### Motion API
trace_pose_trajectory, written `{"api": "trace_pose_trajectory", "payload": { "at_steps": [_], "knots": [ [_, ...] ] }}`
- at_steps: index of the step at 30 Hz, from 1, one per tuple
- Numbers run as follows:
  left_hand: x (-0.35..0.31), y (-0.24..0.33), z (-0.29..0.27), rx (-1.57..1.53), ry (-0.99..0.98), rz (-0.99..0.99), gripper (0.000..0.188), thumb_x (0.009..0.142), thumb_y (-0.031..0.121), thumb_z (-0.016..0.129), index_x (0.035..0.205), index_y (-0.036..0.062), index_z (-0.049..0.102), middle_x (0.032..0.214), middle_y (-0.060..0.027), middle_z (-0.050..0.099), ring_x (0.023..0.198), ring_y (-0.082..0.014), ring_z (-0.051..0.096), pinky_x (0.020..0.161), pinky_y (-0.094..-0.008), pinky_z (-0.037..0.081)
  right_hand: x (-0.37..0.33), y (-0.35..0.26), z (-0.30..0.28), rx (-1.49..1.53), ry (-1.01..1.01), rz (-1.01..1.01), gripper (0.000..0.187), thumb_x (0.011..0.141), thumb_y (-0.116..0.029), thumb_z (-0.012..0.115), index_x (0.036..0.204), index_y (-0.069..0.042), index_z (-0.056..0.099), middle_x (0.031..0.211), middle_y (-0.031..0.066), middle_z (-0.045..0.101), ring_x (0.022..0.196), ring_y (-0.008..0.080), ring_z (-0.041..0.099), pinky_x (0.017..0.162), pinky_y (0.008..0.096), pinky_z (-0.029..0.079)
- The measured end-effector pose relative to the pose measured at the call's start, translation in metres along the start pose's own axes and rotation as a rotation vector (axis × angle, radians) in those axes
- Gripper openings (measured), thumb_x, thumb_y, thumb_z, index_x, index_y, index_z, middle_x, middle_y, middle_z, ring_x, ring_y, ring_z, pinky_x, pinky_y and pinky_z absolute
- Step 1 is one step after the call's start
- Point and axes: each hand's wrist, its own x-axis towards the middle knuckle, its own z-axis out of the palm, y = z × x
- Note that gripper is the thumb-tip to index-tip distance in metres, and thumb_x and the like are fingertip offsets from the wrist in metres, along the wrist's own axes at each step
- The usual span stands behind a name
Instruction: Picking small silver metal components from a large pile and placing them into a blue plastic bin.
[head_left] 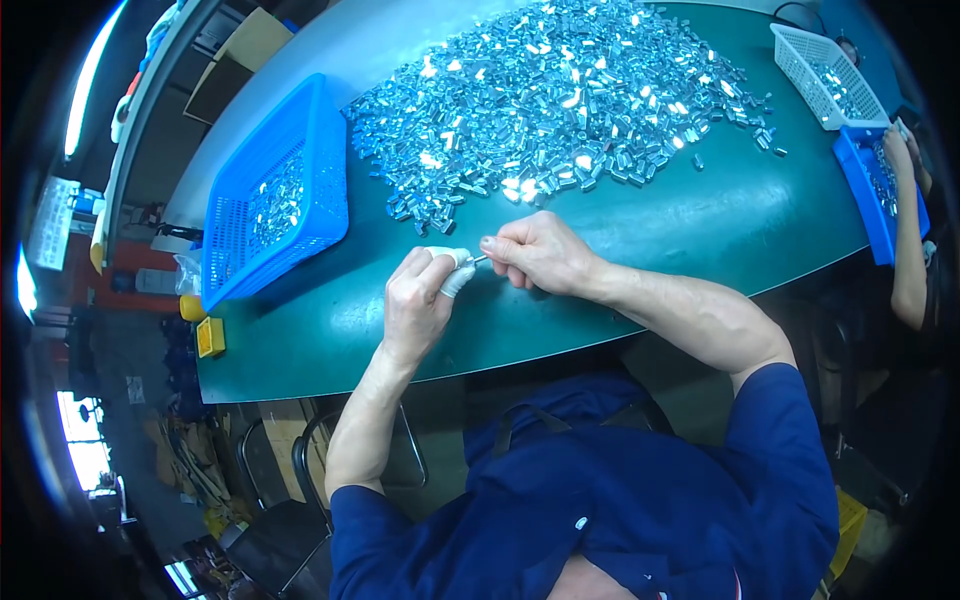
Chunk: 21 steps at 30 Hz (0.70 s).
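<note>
My left hand (pixel 418 300) is closed just above the green table, white coverings on its thumb and forefinger. Between those covered fingers is a small shiny metal piece (pixel 468 262), mostly hidden. My right hand (pixel 545 255) pinches a thin metal pin-like thing (pixel 481 258), whose end meets the piece at the left fingertips. Whether it is a tool or part of the piece, I cannot tell. Beyond both hands spreads a big heap of small silvery metal parts (pixel 560 100).
A blue plastic basket (pixel 325 180) holding some metal parts stands on the green table (pixel 330 345) at left. Small yellow boxes (pixel 210 337) sit by the left edge. At far right are a white basket (pixel 800 75), a blue basket (pixel 880 240) and another person's arm (pixel 908 240).
</note>
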Motion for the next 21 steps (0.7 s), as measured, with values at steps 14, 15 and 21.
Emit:
{"api": "trace_pose_trajectory", "payload": {
  "at_steps": [14,15,21],
  "knots": [
    [0.041,-0.06,-0.134,0.651,0.383,0.004,0.027,0.089,0.005,0.074,0.116,0.0031,0.071,0.113,-0.0153,0.07,0.107,-0.0323,0.065,0.093,-0.0416,0.052,0.008,0.001,-0.013,0.134,0.153,-0.016,0.052,0.105,-0.044,0.056,0.074,-0.003,0.066,0.061,0.0017,0.06,0.054,0.0073,0.056,0.05,0.0247,0.045],
    [0.036,-0.063,-0.122,0.557,0.3,0.014,0.026,0.088,0.003,0.074,0.114,0.0038,0.072,0.113,-0.014,0.071,0.107,-0.0316,0.066,0.093,-0.0415,0.052,0.006,0.0,-0.011,0.126,0.158,-0.009,0.051,0.105,-0.043,0.057,0.074,-0.003,0.066,0.061,0.0019,0.061,0.055,0.0074,0.057,0.051,0.0246,0.045],
    [-0.001,-0.076,-0.024,0.246,-0.085,-0.178,0.032,0.083,0.004,0.077,0.114,0.0057,0.072,0.116,-0.0134,0.068,0.112,-0.0328,0.064,0.095,-0.0407,0.052,0.01,0.005,-0.007,0.121,0.127,0.007,0.049,0.104,-0.042,0.058,0.075,-0.003,0.067,0.062,0.0016,0.061,0.056,0.0075,0.058,0.051,0.0246,0.046]
  ]
}}
